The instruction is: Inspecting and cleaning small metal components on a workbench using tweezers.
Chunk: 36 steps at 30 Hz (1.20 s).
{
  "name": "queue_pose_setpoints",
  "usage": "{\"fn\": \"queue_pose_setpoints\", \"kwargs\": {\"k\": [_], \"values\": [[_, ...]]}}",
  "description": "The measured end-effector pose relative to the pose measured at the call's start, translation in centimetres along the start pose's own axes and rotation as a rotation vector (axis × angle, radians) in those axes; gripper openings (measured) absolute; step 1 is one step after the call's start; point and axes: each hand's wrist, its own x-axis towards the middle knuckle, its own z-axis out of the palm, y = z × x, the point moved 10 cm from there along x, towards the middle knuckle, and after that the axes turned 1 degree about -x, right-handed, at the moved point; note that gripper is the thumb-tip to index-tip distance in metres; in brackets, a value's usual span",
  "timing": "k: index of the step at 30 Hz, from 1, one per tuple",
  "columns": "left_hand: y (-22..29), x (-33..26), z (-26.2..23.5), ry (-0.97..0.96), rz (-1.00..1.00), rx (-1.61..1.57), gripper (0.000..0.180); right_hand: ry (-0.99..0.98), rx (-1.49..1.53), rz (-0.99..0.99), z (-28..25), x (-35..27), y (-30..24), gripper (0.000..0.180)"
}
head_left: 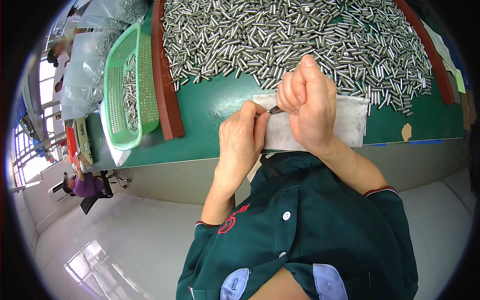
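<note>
My left hand [241,134] is closed in a pinch, thumb and forefinger together, just over the near left part of a pale cloth [346,127]. Against it, my right hand [311,102] is curled into a fist with the thumb pointing away from me. A slim dark metal piece [274,110] bridges the gap between the right fist and the left fingertips; its ends are hidden in the fingers, so its kind cannot be made out. Beyond both hands spreads a wide heap of short shiny metal pins [280,40].
Red-brown bars [164,85] border the pins left and right on the green table [210,102]. Left of them stands a green basket [115,100] with more pins. Clear plastic bags [82,75] of metal parts lie farther left. A person in purple [89,185] sits beyond.
</note>
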Motion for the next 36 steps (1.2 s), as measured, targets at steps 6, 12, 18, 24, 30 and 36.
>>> {"fn": "queue_pose_setpoints", "kwargs": {"k": [6,12,18,24,30,36], "values": [[0.0,0.0,-0.2,0.018,0.007,-0.020,0.008,0.004,0.038,0.000,-0.1,0.1,-0.2,0.042],[-0.1,0.0,0.0,0.001,-0.026,-0.030,0.011,0.017,0.038,0.007,-0.2,0.3,0.0,0.042],[0.1,-0.1,-0.3,0.037,0.015,-0.044,0.011,0.013,-0.005,0.006,0.4,0.2,-0.1,0.042],[-0.2,-0.1,-0.3,0.019,0.001,-0.080,0.009,-0.060,-0.202,-0.112,1.6,-0.7,-0.2,0.042],[-0.2,-0.2,-0.8,0.043,-0.016,-0.079,0.010,-0.110,-0.293,-0.165,2.7,-1.1,-0.4,0.039],[-3.7,-0.9,0.9,-0.092,-0.396,-1.381,0.008,-0.130,-0.153,-0.152,2.1,-0.7,-0.2,0.039]]}}
